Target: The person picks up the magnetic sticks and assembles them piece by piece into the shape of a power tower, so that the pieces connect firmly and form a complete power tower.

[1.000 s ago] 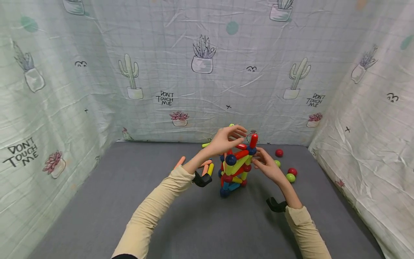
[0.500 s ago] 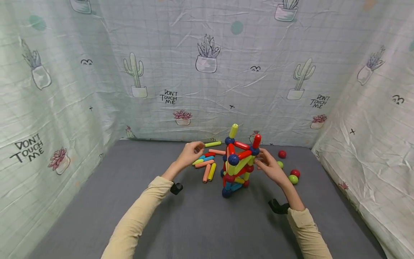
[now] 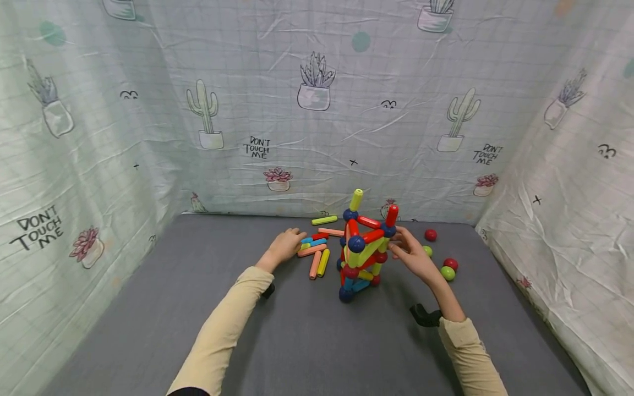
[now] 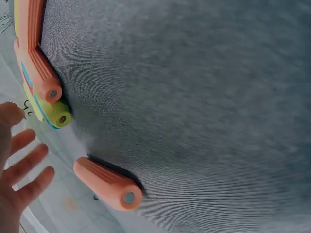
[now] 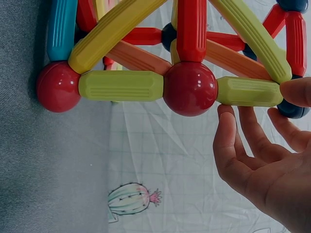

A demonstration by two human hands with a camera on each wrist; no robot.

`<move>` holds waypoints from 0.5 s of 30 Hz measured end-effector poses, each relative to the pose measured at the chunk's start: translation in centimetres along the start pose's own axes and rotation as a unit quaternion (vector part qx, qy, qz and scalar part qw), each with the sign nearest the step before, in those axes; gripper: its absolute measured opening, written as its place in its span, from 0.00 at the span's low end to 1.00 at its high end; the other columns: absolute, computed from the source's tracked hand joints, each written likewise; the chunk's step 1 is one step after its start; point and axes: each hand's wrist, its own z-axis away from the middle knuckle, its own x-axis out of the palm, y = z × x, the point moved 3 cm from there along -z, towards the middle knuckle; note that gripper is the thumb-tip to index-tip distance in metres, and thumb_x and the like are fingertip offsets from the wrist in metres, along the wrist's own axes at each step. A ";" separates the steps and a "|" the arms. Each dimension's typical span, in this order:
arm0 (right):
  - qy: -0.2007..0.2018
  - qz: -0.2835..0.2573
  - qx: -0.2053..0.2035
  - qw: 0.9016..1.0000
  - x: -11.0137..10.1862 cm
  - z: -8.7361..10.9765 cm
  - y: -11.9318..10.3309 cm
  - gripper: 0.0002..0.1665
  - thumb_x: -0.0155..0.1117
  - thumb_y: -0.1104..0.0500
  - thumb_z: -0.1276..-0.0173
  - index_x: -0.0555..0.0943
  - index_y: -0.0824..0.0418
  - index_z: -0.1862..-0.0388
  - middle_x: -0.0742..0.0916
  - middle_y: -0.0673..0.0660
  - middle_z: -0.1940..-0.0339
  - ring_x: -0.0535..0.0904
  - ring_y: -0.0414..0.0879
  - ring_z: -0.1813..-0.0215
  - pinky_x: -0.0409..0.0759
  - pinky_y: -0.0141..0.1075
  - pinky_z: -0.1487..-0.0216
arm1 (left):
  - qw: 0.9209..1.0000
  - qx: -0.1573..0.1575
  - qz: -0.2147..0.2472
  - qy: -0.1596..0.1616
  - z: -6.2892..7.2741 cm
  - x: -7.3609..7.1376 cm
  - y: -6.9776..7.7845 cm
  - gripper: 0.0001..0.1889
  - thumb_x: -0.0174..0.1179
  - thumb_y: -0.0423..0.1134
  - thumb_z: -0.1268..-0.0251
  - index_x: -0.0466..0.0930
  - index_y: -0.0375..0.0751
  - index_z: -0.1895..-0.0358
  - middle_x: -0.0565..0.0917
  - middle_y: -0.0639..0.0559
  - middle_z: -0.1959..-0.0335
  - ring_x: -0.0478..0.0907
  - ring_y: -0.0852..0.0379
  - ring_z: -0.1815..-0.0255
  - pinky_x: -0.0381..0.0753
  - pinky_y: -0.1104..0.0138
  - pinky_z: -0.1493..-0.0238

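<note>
Tower of coloured sticks and balls (image 3: 369,251), standing upright on a dark grey table (image 3: 307,335), a little right of centre. At its top, a red stick (image 3: 392,215) and a yellow-green stick (image 3: 356,200) point upward. The latest change: the left hand (image 3: 284,246), a second ago above the tower's top, is now down at the loose sticks (image 3: 312,250) to the tower's left. Its fingers are spread apart and hold nothing; whether a fingertip touches a stick cannot be told. The right hand (image 3: 412,256) has stayed at the tower's upper right, thumb and fingers pinching around a dark blue ball (image 3: 388,230) and the green stick (image 5: 250,91) just below it. So the work seems divided: one hand steadying the tower, the other at the spare pieces. The tower itself looks unchanged.

Close up, the tabletop shows a fine weave. Right of the tower lie two red balls (image 3: 431,235) and two green balls (image 3: 448,273). Pale wrinkled cloth (image 3: 233,99) hangs behind and at both sides, printed with potted cacti and "Don't touch me".
</note>
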 end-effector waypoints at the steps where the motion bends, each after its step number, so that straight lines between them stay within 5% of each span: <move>1: 0.000 0.001 0.000 1.000 0.0 0.0 0.0 0.28 0.48 0.58 0.31 0.56 0.60 0.34 0.72 0.70 0.45 0.72 0.59 0.48 0.76 0.33 0.59 | 1.000 -0.002 -0.013 -0.011 -0.2 0.1 0.1 0.16 0.52 0.34 0.38 0.74 0.42 0.46 0.78 0.43 0.57 0.75 0.47 0.59 0.77 0.58 0.62; 9: -0.001 0.000 0.001 1.000 0.1 -0.1 0.2 0.27 0.48 0.59 0.31 0.57 0.60 0.35 0.72 0.69 0.46 0.73 0.59 0.50 0.76 0.34 0.60 | 0.995 -0.013 -0.029 -0.096 -0.7 0.8 0.6 0.17 0.48 0.37 0.34 0.71 0.48 0.42 0.77 0.46 0.45 0.73 0.45 0.50 0.70 0.49 0.48; 15: -0.002 0.003 -0.001 1.000 0.0 -0.1 0.0 0.28 0.48 0.59 0.31 0.57 0.60 0.35 0.72 0.69 0.46 0.73 0.59 0.50 0.76 0.33 0.60 | 0.994 -0.003 -0.067 -0.091 -0.5 0.5 0.3 0.14 0.49 0.31 0.36 0.76 0.48 0.51 0.79 0.43 0.52 0.72 0.41 0.53 0.70 0.49 0.50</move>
